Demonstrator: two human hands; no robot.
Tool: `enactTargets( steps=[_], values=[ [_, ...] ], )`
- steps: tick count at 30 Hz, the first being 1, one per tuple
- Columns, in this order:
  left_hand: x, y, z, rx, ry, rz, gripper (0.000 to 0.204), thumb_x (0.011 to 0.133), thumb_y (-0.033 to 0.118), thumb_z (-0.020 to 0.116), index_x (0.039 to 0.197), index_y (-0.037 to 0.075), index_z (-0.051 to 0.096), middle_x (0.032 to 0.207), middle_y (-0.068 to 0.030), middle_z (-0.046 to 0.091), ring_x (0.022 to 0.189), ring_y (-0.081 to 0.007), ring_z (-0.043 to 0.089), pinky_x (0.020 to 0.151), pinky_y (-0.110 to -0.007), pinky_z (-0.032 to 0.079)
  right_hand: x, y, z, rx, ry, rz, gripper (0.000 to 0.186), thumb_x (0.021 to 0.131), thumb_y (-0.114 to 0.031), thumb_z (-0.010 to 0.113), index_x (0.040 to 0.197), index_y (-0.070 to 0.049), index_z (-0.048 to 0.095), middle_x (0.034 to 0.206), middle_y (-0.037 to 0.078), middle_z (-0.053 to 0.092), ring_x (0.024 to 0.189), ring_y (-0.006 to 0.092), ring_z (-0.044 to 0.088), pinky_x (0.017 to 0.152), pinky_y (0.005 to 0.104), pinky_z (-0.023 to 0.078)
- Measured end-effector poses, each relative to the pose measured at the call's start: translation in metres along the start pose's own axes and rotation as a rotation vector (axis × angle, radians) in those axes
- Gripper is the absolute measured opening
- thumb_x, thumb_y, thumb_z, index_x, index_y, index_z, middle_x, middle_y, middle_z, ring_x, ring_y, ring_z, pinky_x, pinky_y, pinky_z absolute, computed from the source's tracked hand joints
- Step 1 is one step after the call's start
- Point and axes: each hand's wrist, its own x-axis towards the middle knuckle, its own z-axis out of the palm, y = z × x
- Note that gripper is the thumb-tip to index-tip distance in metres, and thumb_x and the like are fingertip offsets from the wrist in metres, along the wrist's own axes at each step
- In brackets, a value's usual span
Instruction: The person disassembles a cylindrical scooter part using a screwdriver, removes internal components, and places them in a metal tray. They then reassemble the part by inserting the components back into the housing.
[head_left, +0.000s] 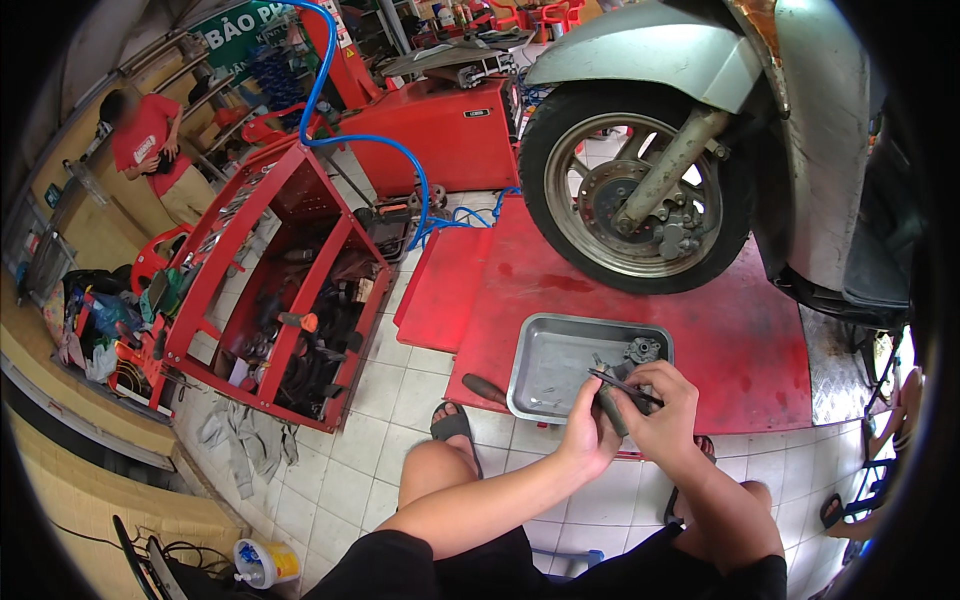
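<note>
Both of my hands are close together over the near right edge of a shallow metal tray (516,372). In my left hand (586,432) is a small dark grey-green part (611,411), gripped between thumb and fingers. My right hand (664,402) pinches a thin dark rod-like tool (606,377) that lies slantwise across that part; its exact kind is not clear. Just beyond my hands, a grey metal part with round openings (642,350) rests in the tray. A dark-handled tool (484,388) lies left of the tray.
The tray stands on a red lift platform (490,290) under a silver scooter's front wheel (640,190). A red tool cart (285,340) stands at left, grey rags (245,440) beside it. A blue hose (405,150) hangs beyond. A person in red (150,140) stands far left.
</note>
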Motion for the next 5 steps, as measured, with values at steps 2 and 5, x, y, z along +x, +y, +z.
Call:
enactTargets(
  steps=[2, 5],
  values=[
    [0.0017, 0.0008, -0.0013, -0.006, -0.007, 0.008, 0.038, 0.097, 0.045, 0.055, 0.118, 0.013, 0.056, 0.117, -0.0067, 0.062, 0.114, -0.0232, 0.058, 0.101, -0.041, 0.042, -0.0006, 0.0016, 0.0, 0.003, 0.002, -0.021, 0.018, 0.07, -0.004, 0.081, 0.084, 0.001, 0.07, 0.088, 0.009, 0.067, 0.074, 0.0219, 0.068, 0.065, 0.0303, 0.055],
    [0.004, -0.0003, -0.0019, -0.003, -0.023, 0.025, 0.037, 0.096, 0.045, 0.057, 0.118, 0.015, 0.056, 0.117, -0.0065, 0.062, 0.113, -0.0235, 0.058, 0.101, -0.041, 0.043, -0.0026, 0.0095, -0.0001, -0.013, -0.013, -0.057, 0.018, 0.072, -0.005, 0.08, 0.087, -0.001, 0.071, 0.09, 0.01, 0.068, 0.08, 0.0213, 0.07, 0.069, 0.03, 0.056]
  ],
)
